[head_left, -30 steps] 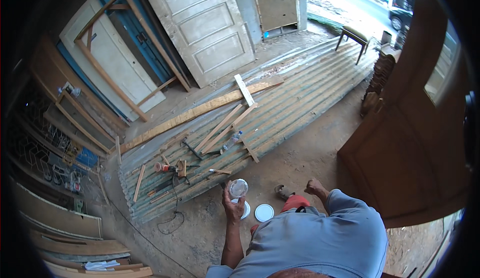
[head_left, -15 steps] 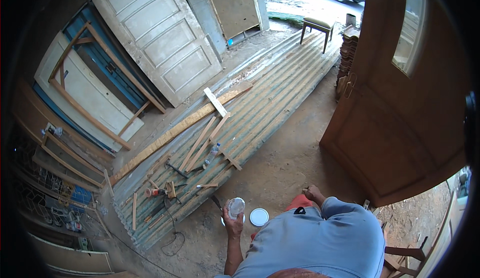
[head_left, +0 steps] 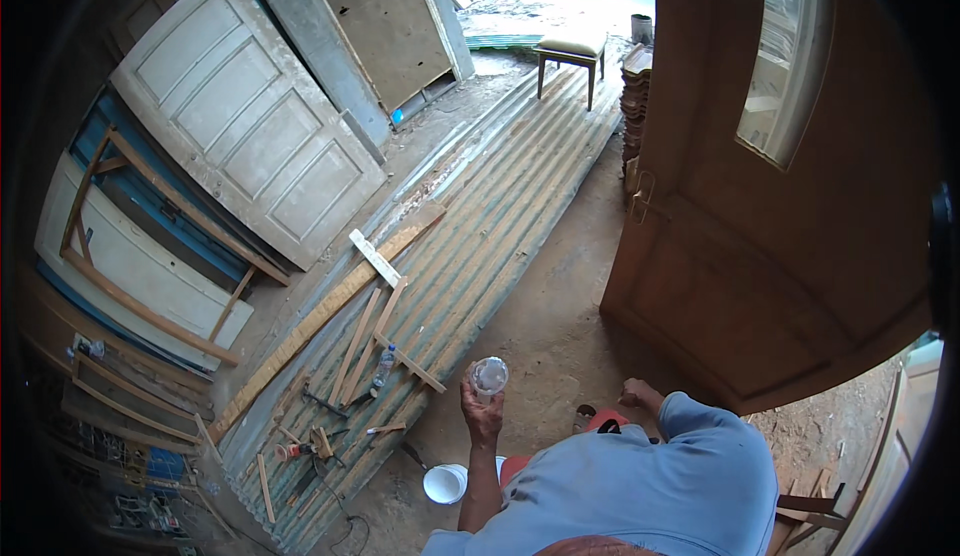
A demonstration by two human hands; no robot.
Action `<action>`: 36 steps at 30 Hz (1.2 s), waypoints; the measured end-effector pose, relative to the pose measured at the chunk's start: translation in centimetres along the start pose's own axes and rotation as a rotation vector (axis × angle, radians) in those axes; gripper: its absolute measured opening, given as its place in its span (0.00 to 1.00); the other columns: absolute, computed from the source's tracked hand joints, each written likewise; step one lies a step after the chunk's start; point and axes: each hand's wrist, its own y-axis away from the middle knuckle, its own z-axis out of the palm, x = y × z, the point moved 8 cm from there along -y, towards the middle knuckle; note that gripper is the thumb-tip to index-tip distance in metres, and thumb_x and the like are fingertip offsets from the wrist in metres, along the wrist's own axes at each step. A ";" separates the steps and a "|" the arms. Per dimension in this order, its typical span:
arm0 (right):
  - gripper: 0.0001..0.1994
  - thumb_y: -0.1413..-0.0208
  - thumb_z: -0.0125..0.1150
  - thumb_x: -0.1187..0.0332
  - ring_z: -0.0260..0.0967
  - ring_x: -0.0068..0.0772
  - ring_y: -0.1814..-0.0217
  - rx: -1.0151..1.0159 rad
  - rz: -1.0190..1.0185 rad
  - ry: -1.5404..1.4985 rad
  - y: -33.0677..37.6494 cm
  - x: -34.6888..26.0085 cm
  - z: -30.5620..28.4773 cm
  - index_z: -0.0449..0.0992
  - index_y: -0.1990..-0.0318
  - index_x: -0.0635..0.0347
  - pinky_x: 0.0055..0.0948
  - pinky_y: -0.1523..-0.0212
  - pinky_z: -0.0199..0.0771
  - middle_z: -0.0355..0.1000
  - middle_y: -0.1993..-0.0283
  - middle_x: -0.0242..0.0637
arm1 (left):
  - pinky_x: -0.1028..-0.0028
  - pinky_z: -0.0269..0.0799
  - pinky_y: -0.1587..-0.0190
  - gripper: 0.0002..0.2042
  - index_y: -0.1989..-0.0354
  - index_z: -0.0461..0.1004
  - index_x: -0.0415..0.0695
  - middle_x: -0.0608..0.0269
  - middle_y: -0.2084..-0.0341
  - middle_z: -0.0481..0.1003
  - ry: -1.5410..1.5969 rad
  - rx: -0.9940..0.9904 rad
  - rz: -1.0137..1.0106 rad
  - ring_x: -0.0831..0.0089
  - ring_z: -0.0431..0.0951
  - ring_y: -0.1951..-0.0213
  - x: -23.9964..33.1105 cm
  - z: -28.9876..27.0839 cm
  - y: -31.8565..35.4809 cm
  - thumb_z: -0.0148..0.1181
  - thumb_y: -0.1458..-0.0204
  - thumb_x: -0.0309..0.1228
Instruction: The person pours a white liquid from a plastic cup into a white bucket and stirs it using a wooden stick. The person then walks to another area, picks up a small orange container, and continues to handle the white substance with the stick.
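My left hand [head_left: 482, 414] is raised in front of me, its fingers wrapped round a clear plastic cup [head_left: 490, 376]. The cup's round mouth faces up, and something pale shows inside. Low by my left forearm, an open white bucket [head_left: 445, 484] stands on the floor. To the right, my right hand [head_left: 638, 394] hangs near the foot of the brown wooden door [head_left: 740, 286], apart from it. Its fingers are curled closed, and whatever they may hold is hidden.
Corrugated sheets [head_left: 500, 226] stretch across the floor, bearing wood strips, a hammer [head_left: 325, 403], a water bottle [head_left: 385, 364] and a stool [head_left: 572, 51]. Old doors, one white panelled [head_left: 245, 106], lean at the left. Stacked roof tiles [head_left: 637, 106] stand beside the brown door.
The surroundings have shifted left in my view. My left hand has risen with the cup. More of the white bucket shows, and the white lid is out of sight. The dark car has moved left.
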 end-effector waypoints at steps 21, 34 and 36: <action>0.19 0.50 0.58 0.56 0.78 0.55 0.48 0.308 0.891 -0.758 25.7 5.7 12.3 0.85 0.55 0.56 0.46 0.46 0.77 0.80 0.52 0.51 | 0.70 0.62 0.34 0.32 0.36 0.63 0.41 0.61 0.43 0.71 0.134 -1.044 -0.099 0.70 0.71 0.40 -4.0 26.3 -2.9 0.66 0.52 0.18; 0.13 0.55 0.59 0.63 0.78 0.60 0.53 0.502 1.020 -0.972 32.5 9.7 24.1 0.83 0.66 0.61 0.48 0.54 0.78 0.78 0.60 0.60 | 0.68 0.67 0.36 0.29 0.37 0.65 0.42 0.60 0.43 0.73 0.176 -1.436 -0.061 0.70 0.73 0.41 0.1 42.3 9.6 0.67 0.49 0.21; 0.11 0.53 0.57 0.64 0.79 0.52 0.52 0.373 0.893 -0.489 33.8 14.7 29.5 0.83 0.69 0.57 0.45 0.55 0.79 0.80 0.61 0.49 | 0.69 0.67 0.37 0.28 0.38 0.67 0.43 0.61 0.44 0.73 0.309 -1.370 -0.169 0.71 0.73 0.42 2.3 44.9 12.2 0.67 0.49 0.22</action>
